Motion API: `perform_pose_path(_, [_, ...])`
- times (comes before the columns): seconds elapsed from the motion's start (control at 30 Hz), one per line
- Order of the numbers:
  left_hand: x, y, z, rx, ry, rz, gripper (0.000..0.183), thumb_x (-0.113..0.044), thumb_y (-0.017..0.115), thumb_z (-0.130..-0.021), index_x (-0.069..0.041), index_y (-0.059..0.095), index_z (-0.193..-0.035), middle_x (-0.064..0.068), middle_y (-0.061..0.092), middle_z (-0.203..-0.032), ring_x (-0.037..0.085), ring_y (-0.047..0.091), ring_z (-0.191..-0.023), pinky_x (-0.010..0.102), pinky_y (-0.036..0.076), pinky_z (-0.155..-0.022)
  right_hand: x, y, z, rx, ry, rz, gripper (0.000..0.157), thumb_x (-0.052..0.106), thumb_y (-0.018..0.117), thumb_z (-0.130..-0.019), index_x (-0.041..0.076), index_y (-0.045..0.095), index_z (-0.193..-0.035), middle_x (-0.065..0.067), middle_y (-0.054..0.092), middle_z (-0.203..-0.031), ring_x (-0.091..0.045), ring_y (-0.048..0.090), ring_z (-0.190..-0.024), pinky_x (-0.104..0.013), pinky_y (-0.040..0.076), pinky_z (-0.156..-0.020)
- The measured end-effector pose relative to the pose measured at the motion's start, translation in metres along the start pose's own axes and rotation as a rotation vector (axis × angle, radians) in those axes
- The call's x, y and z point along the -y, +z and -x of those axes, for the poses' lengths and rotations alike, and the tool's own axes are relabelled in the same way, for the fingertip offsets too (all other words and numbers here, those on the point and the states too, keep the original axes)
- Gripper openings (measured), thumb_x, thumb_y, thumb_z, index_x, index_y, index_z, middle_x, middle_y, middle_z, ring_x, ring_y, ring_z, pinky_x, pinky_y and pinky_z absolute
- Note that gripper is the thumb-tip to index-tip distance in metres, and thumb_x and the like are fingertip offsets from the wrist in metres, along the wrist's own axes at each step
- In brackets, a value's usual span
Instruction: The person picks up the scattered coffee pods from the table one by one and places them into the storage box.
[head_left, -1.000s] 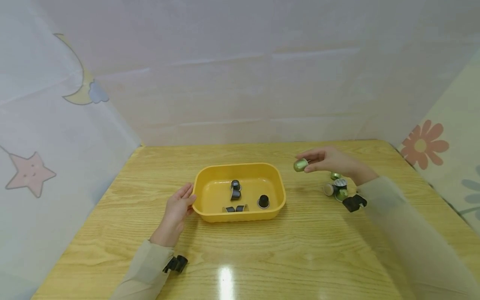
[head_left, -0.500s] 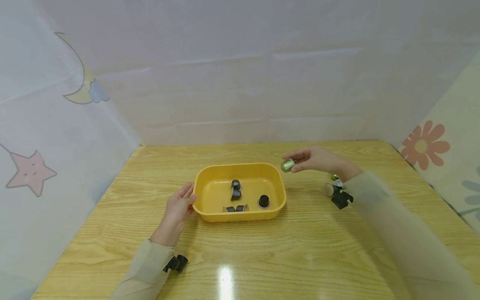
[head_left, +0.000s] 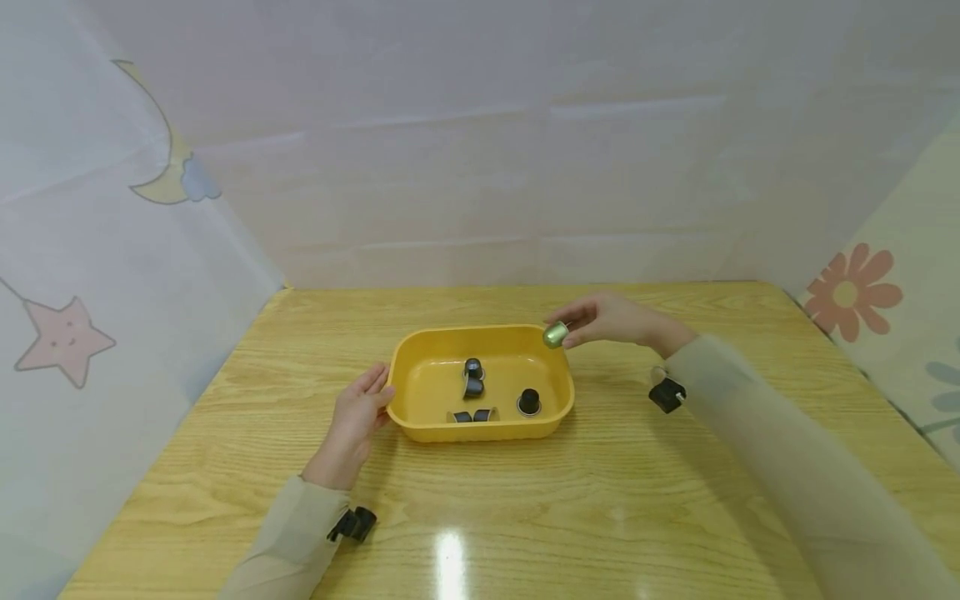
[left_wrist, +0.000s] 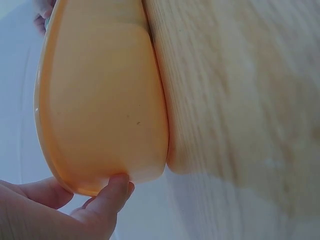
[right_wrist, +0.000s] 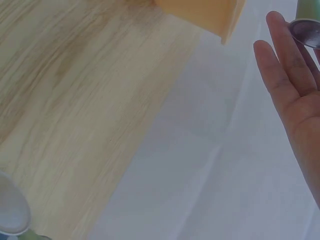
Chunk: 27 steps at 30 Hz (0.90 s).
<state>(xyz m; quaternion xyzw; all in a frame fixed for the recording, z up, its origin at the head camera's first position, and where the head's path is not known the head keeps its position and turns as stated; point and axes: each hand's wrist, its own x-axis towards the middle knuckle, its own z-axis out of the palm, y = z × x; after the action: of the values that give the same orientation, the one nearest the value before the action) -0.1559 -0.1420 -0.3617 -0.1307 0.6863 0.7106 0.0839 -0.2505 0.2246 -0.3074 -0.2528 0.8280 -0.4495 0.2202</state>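
My right hand [head_left: 607,318] pinches a shiny green coffee capsule [head_left: 555,335] between thumb and fingertips, over the back right corner of a yellow plastic tub [head_left: 480,432]. In the right wrist view, that capsule's dark lid rim [right_wrist: 306,33] shows at the fingertips. My left hand [head_left: 358,412] holds the tub's left end; in the left wrist view its thumb [left_wrist: 116,189] lies on the outer wall and a finger reaches the rim. Inside the tub, several black capsules lie scattered, among them one standing [head_left: 529,401] at the right and one on its side [head_left: 473,387] near the middle.
Beyond the tub's right side, a capsule with a pale lid [right_wrist: 12,207] and a bit of a green one [right_wrist: 31,235] rest on the wooden table [head_left: 487,517]; the right sleeve mostly hides this group from above. A printed cloth [head_left: 465,208] hangs behind the table.
My right hand has carried the green capsule leftward, from beside the loose capsules to above the tub's back right corner. The left hand and tub stay where they were.
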Motion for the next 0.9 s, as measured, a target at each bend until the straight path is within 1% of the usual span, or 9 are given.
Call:
perform_pose_path(0.13, [0.000, 0.001, 0.000, 0.003, 0.011, 0.018, 0.055, 0.000, 0.043, -0.102, 0.001, 0.023, -0.153, 0.012, 0.027, -0.156, 0.030, 0.035, -0.138, 0.046, 0.036, -0.106, 0.006, 0.001, -0.007, 0.019, 0.015, 0.027, 0.050, 0.010, 0.072, -0.088, -0.005, 0.055, -0.133, -0.014, 0.066, -0.118, -0.021, 0.063, -0.104, -0.037, 0.051, -0.090])
perform_pose_path(0.23, [0.002, 0.002, 0.000, 0.009, 0.020, 0.032, 0.055, 0.001, 0.043, -0.102, 0.001, 0.022, -0.153, 0.014, 0.027, -0.156, 0.032, 0.036, -0.137, 0.048, 0.032, -0.108, 0.009, 0.001, -0.012, 0.048, 0.002, 0.046, 0.050, 0.010, 0.072, -0.089, -0.005, 0.055, -0.133, -0.014, 0.066, -0.117, -0.023, 0.062, -0.105, -0.038, 0.051, -0.090])
perform_pose_path(0.33, [0.002, 0.003, -0.001, 0.009, 0.020, 0.032, 0.055, 0.001, 0.043, -0.101, 0.001, 0.023, -0.153, 0.013, 0.027, -0.156, 0.032, 0.037, -0.137, 0.048, 0.033, -0.108, 0.010, 0.002, -0.018, 0.076, -0.005, 0.049, 0.050, 0.010, 0.071, -0.089, -0.006, 0.055, -0.133, -0.013, 0.067, -0.117, -0.023, 0.062, -0.106, -0.038, 0.051, -0.091])
perform_pose_path(0.43, [0.003, 0.003, 0.000, 0.010, 0.020, 0.029, 0.055, 0.000, 0.044, -0.102, 0.000, 0.023, -0.153, 0.012, 0.028, -0.156, 0.031, 0.037, -0.137, 0.047, 0.034, -0.107, 0.009, 0.003, -0.022, 0.105, -0.020, 0.055, 0.050, 0.010, 0.071, -0.089, -0.007, 0.054, -0.133, -0.013, 0.066, -0.118, -0.023, 0.062, -0.106, -0.035, 0.051, -0.089])
perform_pose_path(0.57, [0.004, 0.004, 0.002, 0.017, 0.024, 0.021, 0.056, -0.002, 0.044, -0.102, -0.002, 0.022, -0.154, 0.011, 0.027, -0.157, 0.030, 0.037, -0.137, 0.046, 0.034, -0.107, 0.008, 0.005, -0.026, 0.138, -0.036, 0.059, 0.050, 0.009, 0.071, -0.089, -0.009, 0.054, -0.133, -0.014, 0.066, -0.119, -0.024, 0.062, -0.106, -0.035, 0.051, -0.089])
perform_pose_path(0.67, [0.004, 0.004, 0.003, 0.025, 0.029, 0.026, 0.056, -0.002, 0.044, -0.102, -0.002, 0.021, -0.154, 0.012, 0.026, -0.157, 0.031, 0.036, -0.138, 0.046, 0.033, -0.108, 0.009, 0.007, -0.029, 0.151, -0.035, 0.062, 0.049, 0.009, 0.071, -0.090, -0.010, 0.054, -0.132, -0.014, 0.066, -0.118, -0.024, 0.062, -0.107, -0.035, 0.051, -0.089])
perform_pose_path(0.9, [0.003, 0.006, 0.003, 0.015, 0.014, 0.030, 0.055, -0.002, 0.044, -0.102, -0.003, 0.023, -0.154, 0.010, 0.027, -0.157, 0.029, 0.037, -0.137, 0.045, 0.034, -0.108, 0.008, 0.011, -0.035, 0.167, -0.027, 0.101, 0.050, 0.008, 0.070, -0.090, -0.011, 0.052, -0.133, -0.015, 0.067, -0.116, -0.025, 0.063, -0.106, -0.035, 0.051, -0.089])
